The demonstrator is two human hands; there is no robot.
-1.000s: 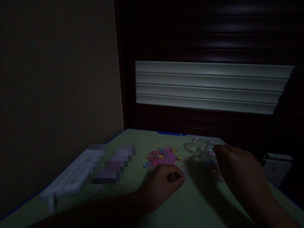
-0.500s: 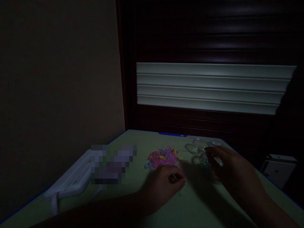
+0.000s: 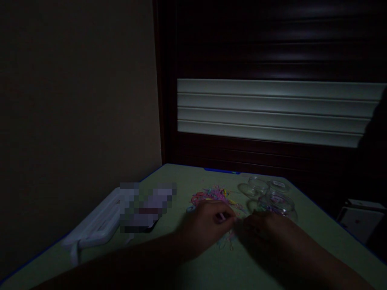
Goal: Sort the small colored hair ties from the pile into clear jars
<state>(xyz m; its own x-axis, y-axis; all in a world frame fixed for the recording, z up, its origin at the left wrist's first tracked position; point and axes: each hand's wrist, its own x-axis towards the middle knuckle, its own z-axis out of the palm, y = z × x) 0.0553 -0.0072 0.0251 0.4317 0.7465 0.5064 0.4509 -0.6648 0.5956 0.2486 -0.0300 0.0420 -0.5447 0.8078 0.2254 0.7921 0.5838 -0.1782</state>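
Elastic bands (image 3: 215, 196), tiny loops in pink, yellow and blue, lie in a loose heap on the table (image 3: 314, 229) just beyond our left hand (image 3: 205, 226). A few stray loops (image 3: 227, 241) sit on the near side, below the gap between the two hands. We judge them almost weightless, soft and stretchy, and likely to cling to one another, so a lifted one may drag its neighbours along. A fingertip pinch on a single loop at the edge of the heap looks like the best hold, since a wider grasp would gather a clump.

Our left hand is curled, with thumb and forefinger closed on a pale bit (image 3: 220, 217) that we cannot identify. Our right hand (image 3: 266, 230) lies just beside it, fingertips nearly meeting the left; whether its fingers are pinched or slack is lost in the dark.

Beyond the right hand stands a clear jar (image 3: 277, 202) with some coloured loops inside. Further out are two more clear pieces (image 3: 257, 186) that could be lids or small cups. Glass or plastic we cannot say; either would be smooth and easy to knock.

Far to the left of the left hand lie a white tray (image 3: 96, 230) and a blurred-out patch. The room is very dim, both forearms run out of the bottom edge, and the count of bands is beyond telling.
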